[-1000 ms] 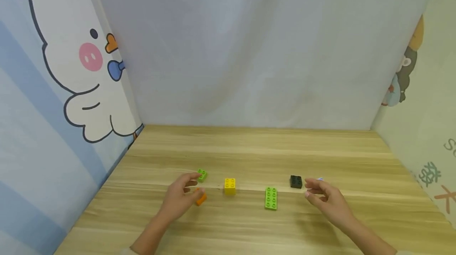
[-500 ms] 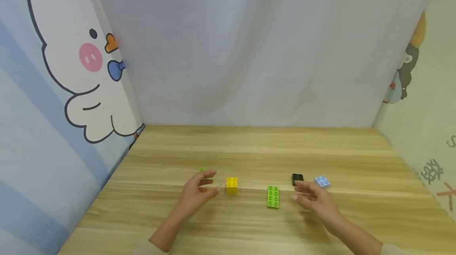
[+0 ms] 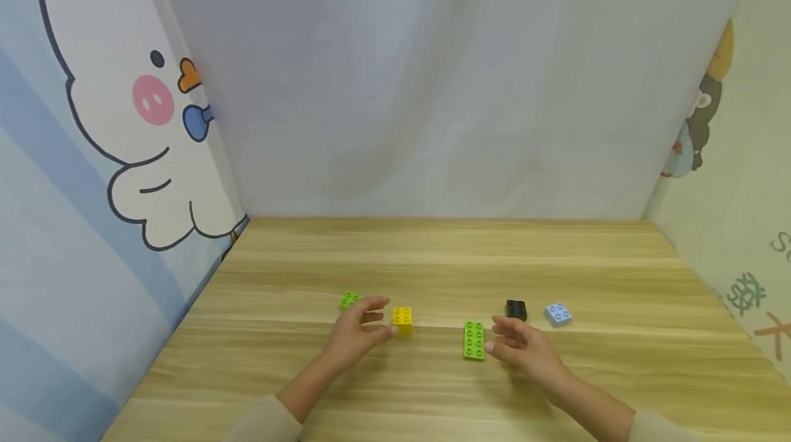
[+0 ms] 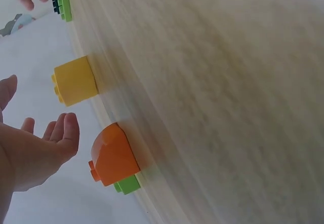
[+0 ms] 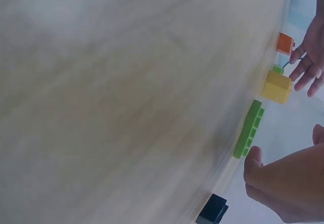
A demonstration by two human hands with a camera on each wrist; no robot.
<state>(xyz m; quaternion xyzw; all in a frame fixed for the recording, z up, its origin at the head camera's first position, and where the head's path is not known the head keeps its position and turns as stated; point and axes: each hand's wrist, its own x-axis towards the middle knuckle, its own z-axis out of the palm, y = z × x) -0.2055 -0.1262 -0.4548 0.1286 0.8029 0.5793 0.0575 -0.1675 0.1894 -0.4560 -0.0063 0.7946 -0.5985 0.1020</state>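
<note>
Both left hand (image 3: 357,339) and right hand (image 3: 530,357), released, sit further inward than before; a cubic yellow plastic brick (image 3: 403,319) stands just past the former's two o'clock, an oblong lime-green plastic brick (image 3: 474,341) just past the latter's nine.

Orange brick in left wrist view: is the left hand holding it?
No, the orange brick rests on the table, with a visible gap to the left hand.

The person's cream left sleeve (image 3: 267,420) and matching right sleeve (image 3: 654,427) are stopping short of the bare left hand (image 3: 358,333) and bare right hand (image 3: 526,354).
</note>
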